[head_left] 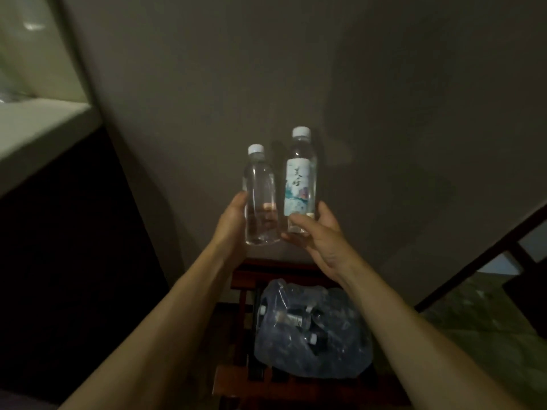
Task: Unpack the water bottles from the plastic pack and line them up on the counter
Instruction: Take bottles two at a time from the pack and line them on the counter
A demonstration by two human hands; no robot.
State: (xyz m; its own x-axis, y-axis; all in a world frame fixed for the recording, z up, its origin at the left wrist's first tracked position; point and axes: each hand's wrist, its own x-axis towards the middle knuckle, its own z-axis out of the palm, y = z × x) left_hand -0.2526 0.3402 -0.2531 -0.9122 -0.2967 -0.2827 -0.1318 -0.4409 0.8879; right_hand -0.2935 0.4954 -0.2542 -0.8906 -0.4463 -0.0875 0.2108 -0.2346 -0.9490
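Two bottles out of the pack, both aloft and upright against the grey wall, side by side, nearly touching. Left hand wrapped round the lower half of a clear plastic water bottle with white cap and no visible label, fingers seen through the water on the far side. Right hand gripping the base of a second clear white-capped bottle with a pale painted label, thumb across the front, held slightly higher.

Below, between the forearms: crumpled bluish transparent plastic pack, torn open on a dark reddish wooden slatted stand, several more capped bottles lying inside.

Step in hand, judged: the carry from pack to worktop. Pale ledge at far left, probably that worktop, well apart from both bottles; nothing visibly lined up there, though the ledge was blurred. Task early.

Next, likely: a turn left, both bottles lowered upright, bases flat, set in a row, then grips loosened one at a time to avoid tipping.
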